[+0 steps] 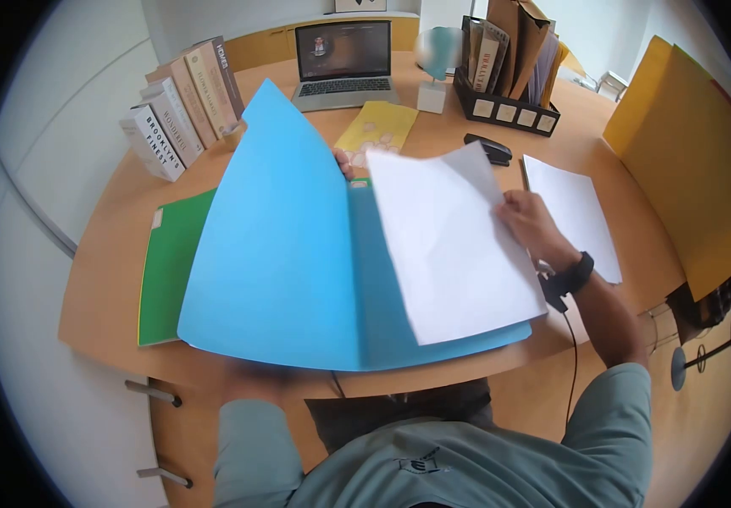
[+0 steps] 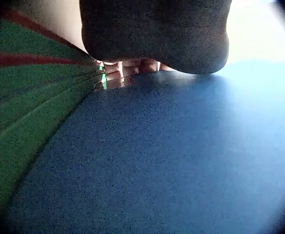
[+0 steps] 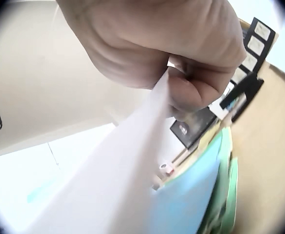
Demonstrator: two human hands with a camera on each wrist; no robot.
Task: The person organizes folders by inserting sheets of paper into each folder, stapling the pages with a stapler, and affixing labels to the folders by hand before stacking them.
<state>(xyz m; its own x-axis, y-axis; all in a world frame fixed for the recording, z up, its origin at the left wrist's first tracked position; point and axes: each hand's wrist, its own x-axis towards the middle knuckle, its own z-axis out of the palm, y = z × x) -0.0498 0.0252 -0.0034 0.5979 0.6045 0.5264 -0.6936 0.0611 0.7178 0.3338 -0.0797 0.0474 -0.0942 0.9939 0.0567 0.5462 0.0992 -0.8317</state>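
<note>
A blue folder [image 1: 289,237] stands spread over the front of the desk, its left cover raised. My left hand [image 1: 343,162] is mostly hidden behind that cover; its fingertips grip the folder near the top of the fold. In the left wrist view, the same hand [image 2: 154,36] appears dark against the blue surface. White paper [image 1: 459,241] hangs tilted over the folder's right side. My right hand [image 1: 533,224] pinches the paper's right edge between thumb and curled fingers, also seen in the right wrist view. A green folder [image 1: 166,262] lies partly beneath the blue one.
More white paper [image 1: 575,212] lies at the right, near a black stapler [image 1: 491,150]. Behind are a yellow patterned envelope [image 1: 378,131], a laptop [image 1: 344,63] and a black file organizer [image 1: 509,114]. Books [image 1: 183,110] stand left; a yellow panel [image 1: 687,161] rises at right.
</note>
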